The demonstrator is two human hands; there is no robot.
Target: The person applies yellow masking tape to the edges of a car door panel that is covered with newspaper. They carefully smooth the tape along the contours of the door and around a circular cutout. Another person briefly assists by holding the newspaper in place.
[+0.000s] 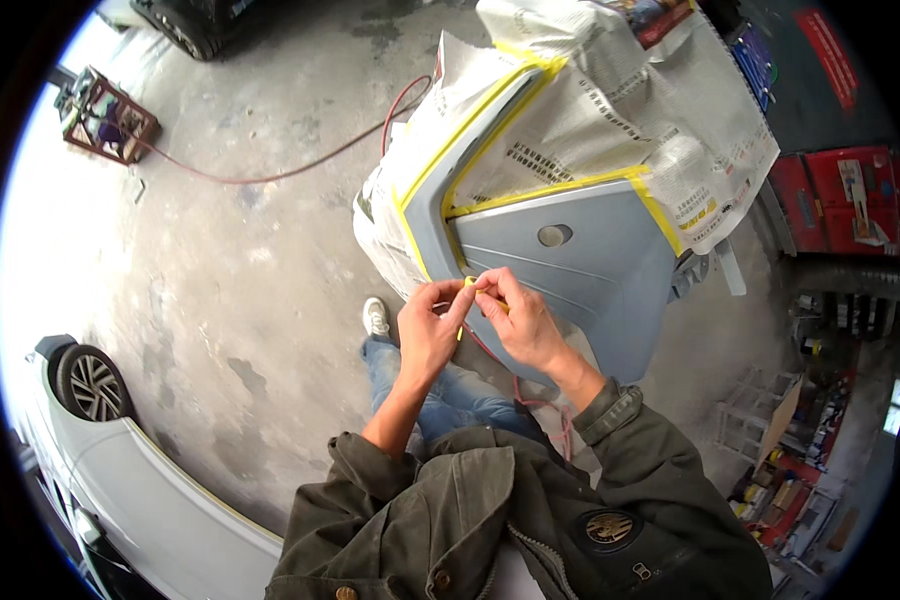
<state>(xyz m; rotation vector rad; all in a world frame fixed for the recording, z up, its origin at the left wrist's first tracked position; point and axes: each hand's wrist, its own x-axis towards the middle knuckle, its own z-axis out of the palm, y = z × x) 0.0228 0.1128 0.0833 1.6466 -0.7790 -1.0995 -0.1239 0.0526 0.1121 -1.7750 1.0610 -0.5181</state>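
As the head view looks down, the left hand [430, 322] and the right hand [525, 320] come together, fingertips nearly meeting, in front of the left edge of a grey car panel [580, 265]. Both hands are pinched narrow around a small piece of yellow tape [471, 282], which sits between their fingertips; a thin end of it hangs below the left hand's fingers. Whether the tape touches the panel cannot be told. Along the panel's upper edge and down from its upper right corner run yellow strips [550, 191], bordering sheets of newspaper [590, 120] that cover the area above. A round opening [554, 236] lies near the panel's upper edge. On the concrete floor [260, 240], a white shoe [375, 316] shows just left of the hands, and a red hose [270, 180] runs from a crate [110, 120] near the floor's upper left corner toward the papered part. A white car [180, 510] stands at the floor's lower left corner, and a red cabinet [840, 205] at its right edge.
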